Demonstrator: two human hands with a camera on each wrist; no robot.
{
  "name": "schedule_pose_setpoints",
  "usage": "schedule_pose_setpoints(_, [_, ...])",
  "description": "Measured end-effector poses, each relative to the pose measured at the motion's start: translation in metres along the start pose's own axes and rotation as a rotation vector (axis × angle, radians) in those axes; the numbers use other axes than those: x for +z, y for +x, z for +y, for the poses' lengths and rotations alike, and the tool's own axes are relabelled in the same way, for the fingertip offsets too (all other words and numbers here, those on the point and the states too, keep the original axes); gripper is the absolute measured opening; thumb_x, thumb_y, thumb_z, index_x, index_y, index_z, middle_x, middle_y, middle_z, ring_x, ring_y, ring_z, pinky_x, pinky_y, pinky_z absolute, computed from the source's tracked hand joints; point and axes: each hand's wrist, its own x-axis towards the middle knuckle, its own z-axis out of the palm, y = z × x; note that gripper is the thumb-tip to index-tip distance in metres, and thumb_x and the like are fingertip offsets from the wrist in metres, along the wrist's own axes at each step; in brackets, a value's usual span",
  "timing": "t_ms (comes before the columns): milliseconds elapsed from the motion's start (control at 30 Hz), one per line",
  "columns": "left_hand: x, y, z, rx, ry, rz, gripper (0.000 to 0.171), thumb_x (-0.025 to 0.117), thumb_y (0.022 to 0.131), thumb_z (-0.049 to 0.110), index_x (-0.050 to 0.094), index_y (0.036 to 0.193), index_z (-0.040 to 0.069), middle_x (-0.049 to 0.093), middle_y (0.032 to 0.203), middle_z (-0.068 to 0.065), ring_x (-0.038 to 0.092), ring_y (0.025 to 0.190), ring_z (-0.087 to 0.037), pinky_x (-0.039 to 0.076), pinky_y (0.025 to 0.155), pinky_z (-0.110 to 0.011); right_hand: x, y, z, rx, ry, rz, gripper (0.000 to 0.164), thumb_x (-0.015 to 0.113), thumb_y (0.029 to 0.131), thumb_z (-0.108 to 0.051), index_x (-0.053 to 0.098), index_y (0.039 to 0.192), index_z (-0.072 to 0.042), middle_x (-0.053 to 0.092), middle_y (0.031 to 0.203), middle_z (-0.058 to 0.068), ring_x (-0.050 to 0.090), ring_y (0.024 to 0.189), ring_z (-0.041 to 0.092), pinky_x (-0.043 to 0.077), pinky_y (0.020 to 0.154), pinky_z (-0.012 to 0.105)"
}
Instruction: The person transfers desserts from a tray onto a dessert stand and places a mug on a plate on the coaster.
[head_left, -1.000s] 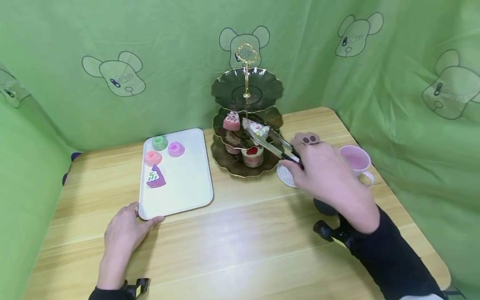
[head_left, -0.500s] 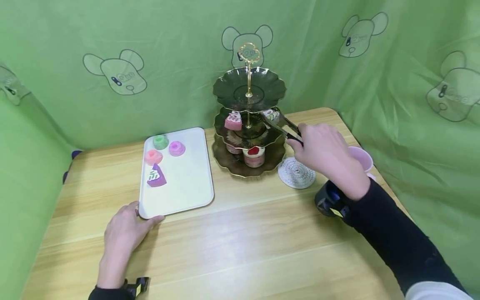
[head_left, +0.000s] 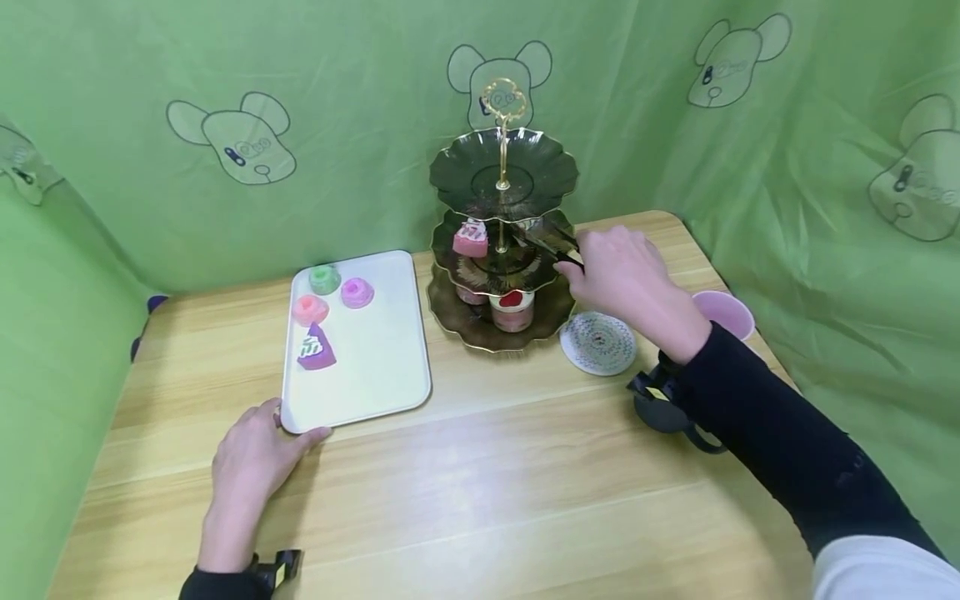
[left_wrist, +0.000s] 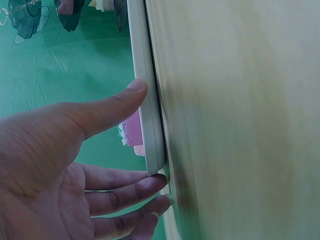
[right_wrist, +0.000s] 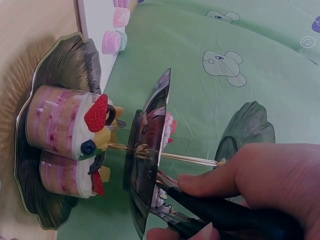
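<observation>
My right hand [head_left: 626,279] grips black-handled tongs [head_left: 553,247] that reach in from the right over the middle tier of a dark, gold-rimmed stand [head_left: 459,179]. At their tips is a toy cake slice with a white top [right_wrist: 159,197], mostly hidden under the top tier; whether the tips touch it I cannot tell. A pink cake slice [head_left: 471,240] sits on that tier's left side. On the bottom tier are two dessert cups [right_wrist: 60,120] with fruit toppings. My left hand [head_left: 251,454] holds the near left corner of a white tray [head_left: 382,367] between thumb and fingers.
The tray bears a purple cake slice [head_left: 317,348] and green [head_left: 325,279], coral [head_left: 310,309] and violet [head_left: 357,292] ring-shaped sweets. Right of the stand lie a patterned round coaster [head_left: 598,343], a pink cup [head_left: 724,312] and a dark mug [head_left: 660,412] beneath my right forearm.
My right hand has carried the white-topped slice in the tongs from the front of the middle tier to its right rear, beneath the top tier. The left hand stays on the tray corner.
</observation>
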Motion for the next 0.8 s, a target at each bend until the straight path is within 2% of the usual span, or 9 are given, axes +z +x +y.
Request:
schedule_pose_setpoints(200, [0.001,0.000,-0.001,0.009,0.002,0.010,0.061,0.071,0.063,0.063,0.055,0.087,0.009,0.051,0.074,-0.007,0.046,0.065,-0.023,0.030,0.049,-0.032,0.003,0.006,-0.002,-0.021,-0.004,0.011,0.037,0.056,0.087,-0.043,0.052,0.074,-0.009,0.045,0.057,0.007,0.046,0.049,0.026,0.034,0.043,0.036])
schedule_pose_setpoints(500, [0.000,0.001,0.000,-0.005,-0.004,0.001,0.063,0.069,0.062,0.066,0.054,0.085,0.010,0.050,0.073,-0.006,0.045,0.065,-0.023,0.030,0.049,-0.032,0.003,0.011,-0.003,-0.048,0.014,0.028,0.038,0.056,0.086,-0.042,0.050,0.068,-0.009,0.043,0.056,0.006,0.046,0.048,0.026,0.034,0.041,0.035])
schedule_pose_setpoints(800, [-0.001,0.000,-0.001,-0.005,-0.005,-0.006,0.062,0.070,0.062,0.065,0.054,0.085,0.010,0.050,0.073,-0.006,0.045,0.064,-0.023,0.030,0.049,-0.032,0.003,0.010,-0.003,-0.025,0.021,-0.027,0.039,0.055,0.086,-0.047,0.052,0.074,-0.009,0.044,0.058,0.006,0.047,0.051,0.025,0.035,0.043,0.035])
